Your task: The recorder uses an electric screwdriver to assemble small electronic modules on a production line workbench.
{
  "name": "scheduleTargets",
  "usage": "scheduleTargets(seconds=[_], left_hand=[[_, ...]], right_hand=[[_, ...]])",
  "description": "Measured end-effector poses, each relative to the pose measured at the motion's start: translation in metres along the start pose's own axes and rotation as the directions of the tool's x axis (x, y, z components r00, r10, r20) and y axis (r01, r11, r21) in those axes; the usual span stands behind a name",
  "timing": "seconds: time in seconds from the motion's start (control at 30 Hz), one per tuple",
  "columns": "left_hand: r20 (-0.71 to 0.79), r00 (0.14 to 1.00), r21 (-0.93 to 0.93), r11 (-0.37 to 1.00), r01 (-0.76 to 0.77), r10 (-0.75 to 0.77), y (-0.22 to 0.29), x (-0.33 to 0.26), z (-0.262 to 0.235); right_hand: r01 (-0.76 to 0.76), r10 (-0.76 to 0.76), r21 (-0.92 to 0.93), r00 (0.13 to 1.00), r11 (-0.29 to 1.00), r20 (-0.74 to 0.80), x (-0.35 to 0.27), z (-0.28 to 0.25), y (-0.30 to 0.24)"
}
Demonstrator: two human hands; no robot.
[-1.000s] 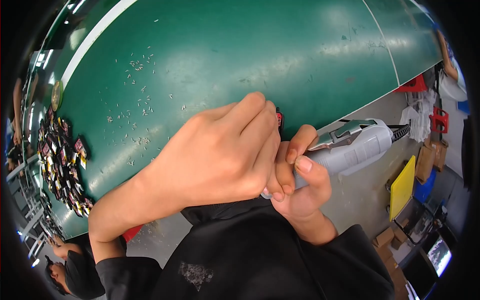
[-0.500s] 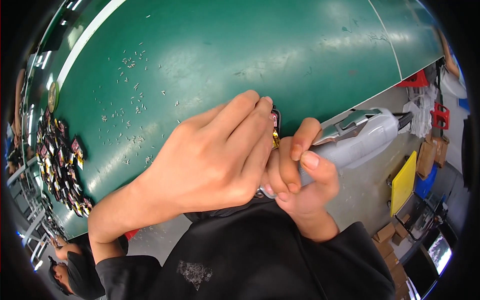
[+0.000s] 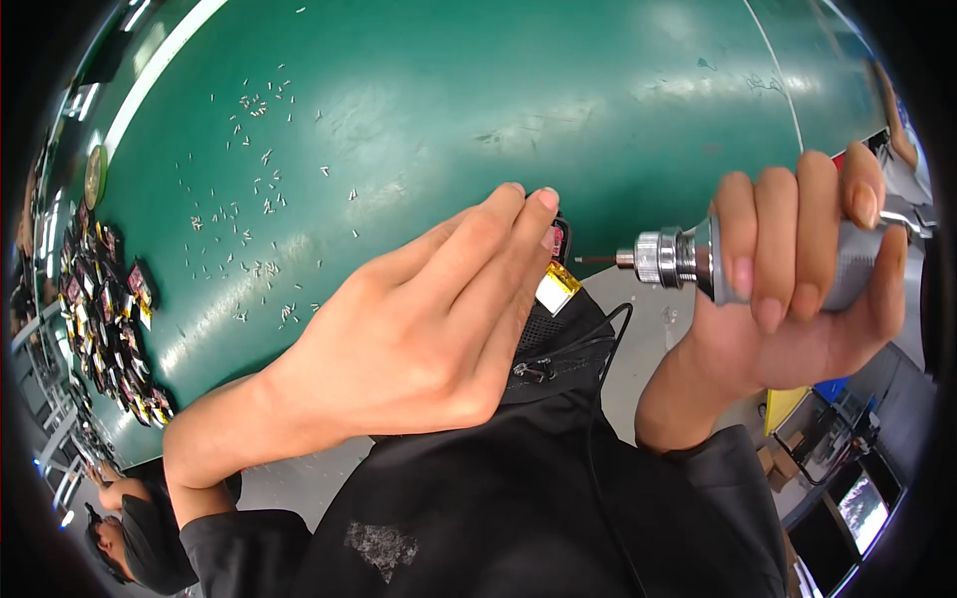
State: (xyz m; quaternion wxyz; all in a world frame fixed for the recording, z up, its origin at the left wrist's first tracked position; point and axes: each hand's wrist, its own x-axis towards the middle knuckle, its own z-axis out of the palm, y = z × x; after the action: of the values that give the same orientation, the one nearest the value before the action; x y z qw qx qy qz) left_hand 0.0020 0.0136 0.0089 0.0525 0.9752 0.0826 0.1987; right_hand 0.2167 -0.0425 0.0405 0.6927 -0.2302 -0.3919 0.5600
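My left hand (image 3: pixel 414 319) is closed around a small black-framed device (image 3: pixel 564 237), palm down at the table's near edge. Most of that device is hidden under my fingers; a bit of pink and its dark rim show. A yellow-and-white flat piece, perhaps a battery, (image 3: pixel 558 289) sticks out beside my fingertips. In my right hand (image 3: pixel 788 244) is a grey electric screwdriver (image 3: pixel 666 259), fingers wrapped round its body. Its thin bit points left toward the device, just short of it and not touching.
Many small screws (image 3: pixel 267 194) lie scattered on the green table (image 3: pixel 429 100). A heap of similar small black devices (image 3: pixel 105 319) sits at the left edge, near a round greenish object (image 3: pixel 95 177). Another person (image 3: pixel 145 533) is at lower left. Screens (image 3: pixel 862 508) stand at lower right.
My right hand has moved right and up, away from my left hand, and now grips the screwdriver by its body, bit toward the left. The yellow-and-white piece shows more. My left hand stays nearly in place.
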Motion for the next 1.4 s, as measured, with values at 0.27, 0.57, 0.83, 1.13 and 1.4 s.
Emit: scheduleTargets(seconds=[0.27, 0.57, 0.83, 1.13, 1.4], left_hand=[[-0.05, 0.999, -0.006, 1.0, -0.011, 0.011, -0.002, 0.0, 0.004], [-0.113, 0.993, -0.076, 0.997, 0.024, -0.033, 0.001, -0.001, 0.009], [-0.174, 0.984, -0.063, 0.998, 0.021, -0.031, 0.002, -0.001, 0.013], [-0.091, 0.989, -0.202, 0.975, 0.095, -0.115, 0.001, -0.013, -0.003], [-0.112, 0.949, -0.124, 0.951, 0.282, -0.296, 0.003, -0.065, -0.052]], right_hand=[[0.013, -0.014, -0.021, 1.0, 1.0, -0.014, 0.005, -0.006, 0.015], [-0.04, 0.043, -0.117, 0.999, 0.992, 0.023, 0.011, -0.003, 0.013], [-0.009, 0.025, -0.217, 0.997, 0.976, 0.069, 0.013, 0.013, 0.021], [-0.044, 0.051, -0.041, 0.982, 0.998, 0.179, 0.029, 0.02, 0.035], [0.088, -0.13, 0.193, 0.968, 0.977, 0.215, 0.029, 0.017, 0.03]])
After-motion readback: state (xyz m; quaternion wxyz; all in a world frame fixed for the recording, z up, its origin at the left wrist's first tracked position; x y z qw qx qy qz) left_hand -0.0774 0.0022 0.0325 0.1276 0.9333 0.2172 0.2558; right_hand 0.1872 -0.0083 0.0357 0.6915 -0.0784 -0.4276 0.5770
